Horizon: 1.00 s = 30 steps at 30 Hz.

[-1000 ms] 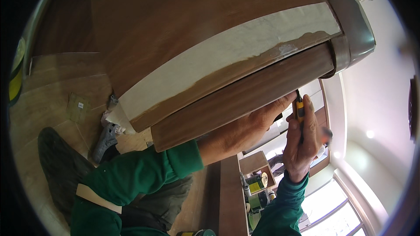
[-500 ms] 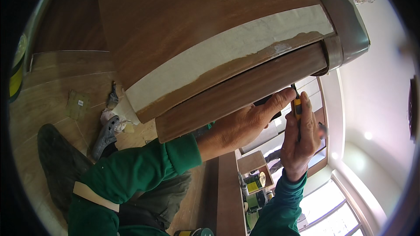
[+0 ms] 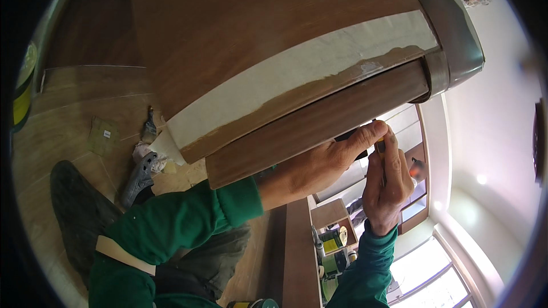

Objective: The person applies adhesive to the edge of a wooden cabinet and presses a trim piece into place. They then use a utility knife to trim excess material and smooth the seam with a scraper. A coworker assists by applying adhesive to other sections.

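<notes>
A long brown wood strip runs along the edge of a large brown panel, with a dark gap between them. Under the strip's lower edge, my left hand has its thumb stretched toward the right hand; its fingers are mostly hidden. A black object shows in part beside that thumb. My right hand closes around a slim yellow-and-black tool, which looks like a utility knife. The tool's tip sits by the left thumb, close to the strip's right end. Pale masking tape covers the panel's border.
A grey rounded piece caps the panel's right end. On the tiled floor lie a paintbrush and a flat brown packet, near a grey clog. Cans stand on a shelf behind my right arm.
My right hand has turned and drawn its fingers in around the tool, so less of the yellow shows. The left hand has barely moved.
</notes>
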Each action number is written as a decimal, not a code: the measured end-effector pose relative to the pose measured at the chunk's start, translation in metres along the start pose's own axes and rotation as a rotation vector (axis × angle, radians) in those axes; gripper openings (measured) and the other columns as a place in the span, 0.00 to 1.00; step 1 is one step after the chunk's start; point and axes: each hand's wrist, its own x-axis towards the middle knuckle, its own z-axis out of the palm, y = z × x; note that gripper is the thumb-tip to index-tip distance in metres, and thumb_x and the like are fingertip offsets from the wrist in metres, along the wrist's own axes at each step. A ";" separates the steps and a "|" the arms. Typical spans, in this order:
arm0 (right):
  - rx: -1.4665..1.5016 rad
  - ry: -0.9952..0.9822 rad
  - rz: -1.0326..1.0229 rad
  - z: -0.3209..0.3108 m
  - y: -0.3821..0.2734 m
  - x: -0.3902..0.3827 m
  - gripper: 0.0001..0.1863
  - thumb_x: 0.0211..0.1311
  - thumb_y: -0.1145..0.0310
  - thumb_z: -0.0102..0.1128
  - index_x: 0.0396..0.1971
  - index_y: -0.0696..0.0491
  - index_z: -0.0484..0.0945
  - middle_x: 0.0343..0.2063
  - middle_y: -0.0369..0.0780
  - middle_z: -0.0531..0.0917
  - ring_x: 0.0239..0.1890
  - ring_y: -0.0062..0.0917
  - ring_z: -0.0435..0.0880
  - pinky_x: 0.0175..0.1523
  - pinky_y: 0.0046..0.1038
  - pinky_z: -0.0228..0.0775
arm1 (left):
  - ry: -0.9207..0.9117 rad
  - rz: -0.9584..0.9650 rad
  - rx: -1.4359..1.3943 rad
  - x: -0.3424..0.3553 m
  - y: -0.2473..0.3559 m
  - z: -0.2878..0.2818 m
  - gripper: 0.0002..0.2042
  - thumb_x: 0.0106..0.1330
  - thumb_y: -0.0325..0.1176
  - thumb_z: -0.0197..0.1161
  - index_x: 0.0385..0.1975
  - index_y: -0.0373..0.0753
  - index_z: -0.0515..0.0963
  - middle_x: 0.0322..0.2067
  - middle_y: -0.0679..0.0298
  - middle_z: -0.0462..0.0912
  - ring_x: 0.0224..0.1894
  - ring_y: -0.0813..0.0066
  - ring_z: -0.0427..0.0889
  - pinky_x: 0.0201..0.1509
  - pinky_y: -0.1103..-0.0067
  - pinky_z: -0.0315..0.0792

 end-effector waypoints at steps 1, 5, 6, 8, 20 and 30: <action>-0.001 -0.013 0.006 -0.003 -0.003 -0.001 0.31 0.57 0.89 0.60 0.63 0.59 0.75 0.32 0.44 0.84 0.25 0.24 0.81 0.31 0.25 0.72 | -0.001 -0.011 -0.001 -0.001 -0.002 -0.001 0.22 0.71 0.52 0.65 0.41 0.33 0.80 0.57 0.61 0.79 0.43 0.80 0.83 0.31 0.83 0.80; -0.023 0.006 0.005 -0.004 -0.005 0.002 0.32 0.57 0.88 0.61 0.64 0.58 0.74 0.36 0.45 0.87 0.24 0.21 0.79 0.31 0.23 0.70 | -0.009 -0.063 -0.060 0.000 -0.001 -0.003 0.21 0.71 0.50 0.66 0.40 0.33 0.80 0.61 0.65 0.77 0.44 0.81 0.82 0.34 0.83 0.81; -0.029 0.015 0.004 -0.004 -0.006 0.002 0.32 0.57 0.88 0.61 0.64 0.58 0.74 0.36 0.44 0.87 0.24 0.21 0.79 0.31 0.23 0.70 | -0.012 -0.080 -0.083 0.000 0.001 -0.003 0.21 0.71 0.50 0.66 0.40 0.32 0.80 0.61 0.65 0.77 0.44 0.82 0.82 0.34 0.83 0.81; -0.038 0.030 -0.002 -0.003 -0.006 0.004 0.33 0.56 0.89 0.61 0.65 0.58 0.74 0.36 0.44 0.87 0.25 0.21 0.79 0.31 0.23 0.70 | -0.024 -0.089 -0.117 0.001 0.006 -0.003 0.23 0.70 0.51 0.66 0.39 0.31 0.79 0.62 0.64 0.76 0.44 0.83 0.82 0.34 0.84 0.81; -0.102 0.059 -0.029 0.001 -0.010 0.007 0.32 0.56 0.89 0.61 0.64 0.60 0.74 0.41 0.45 0.88 0.28 0.21 0.81 0.32 0.23 0.71 | 0.024 -0.107 -0.048 -0.001 0.005 -0.002 0.28 0.67 0.58 0.66 0.37 0.30 0.79 0.33 0.64 0.83 0.25 0.88 0.80 0.25 0.86 0.78; 0.009 0.017 0.020 0.014 0.001 -0.004 0.30 0.59 0.86 0.66 0.64 0.55 0.76 0.29 0.42 0.81 0.27 0.24 0.81 0.32 0.26 0.74 | 0.032 -0.161 -0.071 0.004 -0.001 -0.004 0.27 0.67 0.59 0.66 0.37 0.34 0.82 0.21 0.71 0.78 0.23 0.87 0.78 0.22 0.87 0.70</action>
